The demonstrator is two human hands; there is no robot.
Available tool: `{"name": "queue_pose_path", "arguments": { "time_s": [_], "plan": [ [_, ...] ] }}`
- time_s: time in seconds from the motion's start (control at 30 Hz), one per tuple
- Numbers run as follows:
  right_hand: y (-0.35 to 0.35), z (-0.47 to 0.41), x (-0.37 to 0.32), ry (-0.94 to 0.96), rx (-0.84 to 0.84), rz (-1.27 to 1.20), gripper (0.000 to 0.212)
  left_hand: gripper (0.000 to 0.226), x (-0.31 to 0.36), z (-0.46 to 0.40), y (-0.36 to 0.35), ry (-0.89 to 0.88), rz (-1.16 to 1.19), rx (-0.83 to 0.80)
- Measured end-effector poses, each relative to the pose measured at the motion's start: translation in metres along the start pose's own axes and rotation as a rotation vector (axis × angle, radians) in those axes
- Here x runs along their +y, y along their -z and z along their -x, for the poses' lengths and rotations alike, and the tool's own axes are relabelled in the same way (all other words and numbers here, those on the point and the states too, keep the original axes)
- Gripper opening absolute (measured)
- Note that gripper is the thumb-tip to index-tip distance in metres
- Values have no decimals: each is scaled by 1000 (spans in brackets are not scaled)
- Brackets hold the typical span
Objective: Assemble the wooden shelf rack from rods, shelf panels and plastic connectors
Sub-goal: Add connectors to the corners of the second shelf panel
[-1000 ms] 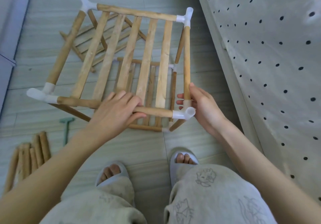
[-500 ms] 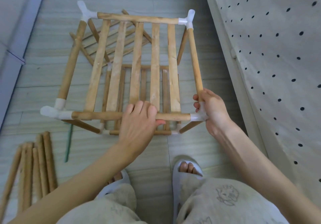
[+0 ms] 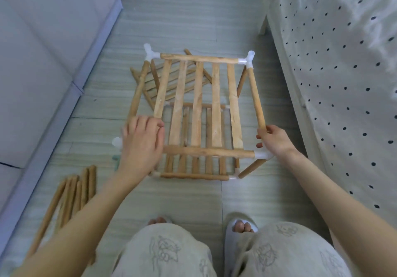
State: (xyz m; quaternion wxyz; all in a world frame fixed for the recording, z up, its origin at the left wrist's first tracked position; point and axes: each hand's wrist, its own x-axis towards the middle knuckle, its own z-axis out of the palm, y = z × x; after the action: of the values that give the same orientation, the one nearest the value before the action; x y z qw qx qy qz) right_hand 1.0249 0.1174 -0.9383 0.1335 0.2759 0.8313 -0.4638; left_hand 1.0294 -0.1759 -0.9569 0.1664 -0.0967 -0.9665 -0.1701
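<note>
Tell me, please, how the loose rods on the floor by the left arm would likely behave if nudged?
The loose rods look round and lie unrestrained on the smooth floor, so they would probably roll. They seem thin bare wood, likely light and stiff. Lying side by side, one nudge may scatter several.

The partly built two-tier rack of wooden rods and white plastic connectors (image 3: 199, 113) occupied the middle of the pale wood-grain floor (image 3: 171, 23). A grey upholstered sofa base (image 3: 43, 62) bounded the left side; a white bed cover with black dots (image 3: 343, 83) closed in just beside the rack's right rail. Floor lay open beyond the rack. A spare slatted wooden panel (image 3: 171, 81) lay behind its left rear corner. A bundle of loose wooden rods (image 3: 71, 197) lay near left.
</note>
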Motion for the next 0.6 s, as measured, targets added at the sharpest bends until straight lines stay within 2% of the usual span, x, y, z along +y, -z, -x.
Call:
{"name": "queue_pose_path", "arguments": {
  "time_s": [0.1, 0.23, 0.27, 0.4, 0.53, 0.6],
  "plan": [
    [0, -1, -5, -30, -36, -5, 31, 26, -45, -20, 5, 338, 104, -19],
    [-3, 2, -1, -100, -36, -345, 23, 41, -59, -33, -1, 868, 791, -177],
    [-4, 1, 1, -94, -25, -361, 21, 41, -60, -32, -3, 887, 857, -214],
    [-7, -9, 3, -47, 8, -370, 28, 28, -62, -23, -6, 759, 794, -304],
    [-5, -16, 0, -41, 17, -459, 32, 53, -63, -26, -12, 721, 689, -337],
    [-6, -16, -2, 3, 137, -369, 36, 54, -64, -28, -15, 714, 642, -315]
  ]
}}
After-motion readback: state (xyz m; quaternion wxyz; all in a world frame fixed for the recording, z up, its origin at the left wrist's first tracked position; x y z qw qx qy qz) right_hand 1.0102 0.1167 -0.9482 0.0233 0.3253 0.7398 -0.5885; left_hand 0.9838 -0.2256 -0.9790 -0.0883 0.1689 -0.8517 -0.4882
